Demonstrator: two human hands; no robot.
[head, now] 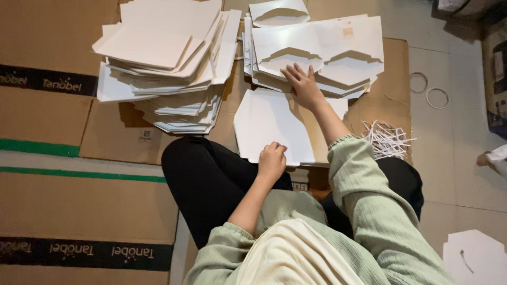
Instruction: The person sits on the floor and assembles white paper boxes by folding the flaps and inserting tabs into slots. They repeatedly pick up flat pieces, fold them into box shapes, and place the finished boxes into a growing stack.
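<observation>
Clothing: pale green sleeves [369, 211] and a cream cloth over the lap, nearest the cam; black trousers [206, 179], legs folded, person seated on the floor.
Left hand [272, 161]: curled into a loose fist on the near edge of the flat white card sheet [266, 124]; prob. pinching that edge, but fingers are tucked under, so can't tell for sure.
Right hand [303, 84]: arm stretched fwd, palm down, fingers spread flat on the stack of die-cut blanks [338, 47]; pressing, not gripping.
Card sheet: lies on the brown cardboard [121, 134] just in front of the knees, far edge touching the blank stack.
Blank stack: white, w/ stepped cut-outs, fanned, top centre-right.
Big pile [169, 63]: messy heap of white folded pieces, top left, apart from both hands.
Offcuts [385, 138]: thin white strips in a tangle, right of the sheet.
Rings [437, 98]: two thin hoops on the tiled floor, far right.
</observation>
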